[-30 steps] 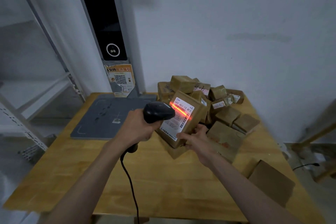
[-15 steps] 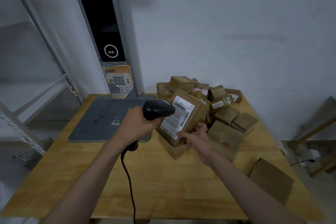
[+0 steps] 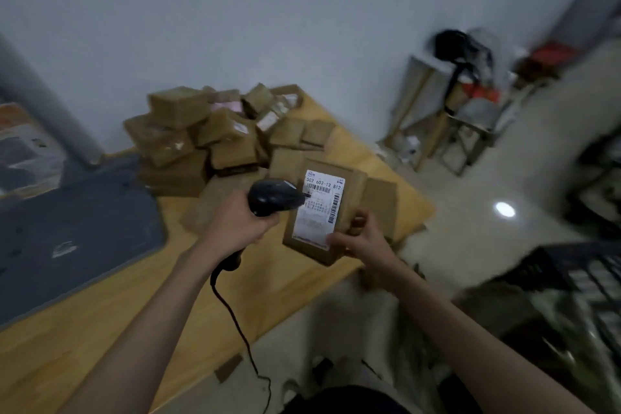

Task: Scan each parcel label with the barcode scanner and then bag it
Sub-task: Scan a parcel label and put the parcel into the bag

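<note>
Head view: the red scan line seen a second ago was gone; the parcel (image 3: pixel 324 217), pinched in the right grip (image 3: pixel 364 239), was swung off the surface (image 3: pixel 100 312), the scanner (image 3: pixel 274 197) clasped in the left grip (image 3: pixel 237 223). Bagging was judged next.

- Standing at twelve o'clock: pale wall (image 3: pixel 235 27).
- Gleaming at three o'clock: glossy floor (image 3: pixel 470 228), light spot (image 3: pixel 505 209).
- Leaning at two o'clock: wooden rack (image 3: pixel 433 118).

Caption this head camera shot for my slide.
Left hand grips barcode scanner beside labelled parcel held by right hand.
</note>
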`<move>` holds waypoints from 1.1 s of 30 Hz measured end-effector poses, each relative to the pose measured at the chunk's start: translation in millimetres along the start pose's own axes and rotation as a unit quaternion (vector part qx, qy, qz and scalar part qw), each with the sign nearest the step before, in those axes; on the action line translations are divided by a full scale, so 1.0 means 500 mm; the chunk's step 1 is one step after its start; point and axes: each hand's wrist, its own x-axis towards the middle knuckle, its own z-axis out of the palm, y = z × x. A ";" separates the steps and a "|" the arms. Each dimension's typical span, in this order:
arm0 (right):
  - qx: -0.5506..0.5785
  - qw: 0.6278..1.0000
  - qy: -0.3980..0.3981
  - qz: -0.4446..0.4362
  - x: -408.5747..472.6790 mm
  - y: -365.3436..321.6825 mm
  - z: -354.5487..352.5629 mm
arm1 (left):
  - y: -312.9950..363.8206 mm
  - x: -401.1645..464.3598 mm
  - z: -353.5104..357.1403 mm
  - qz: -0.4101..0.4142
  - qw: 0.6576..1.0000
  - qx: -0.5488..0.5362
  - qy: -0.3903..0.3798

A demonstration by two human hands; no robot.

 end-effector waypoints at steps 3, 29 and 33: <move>-0.063 0.996 0.067 0.012 -0.068 0.072 -0.109 | 0.027 0.013 0.116 0.023 0.995 0.024 -0.089; -0.406 0.835 0.138 0.346 -0.406 0.510 -0.589 | 0.179 -0.152 0.715 0.123 0.896 0.191 -0.381; -0.377 0.847 0.155 0.340 -0.381 0.515 -0.618 | 0.187 -0.164 0.735 0.125 0.892 0.195 -0.387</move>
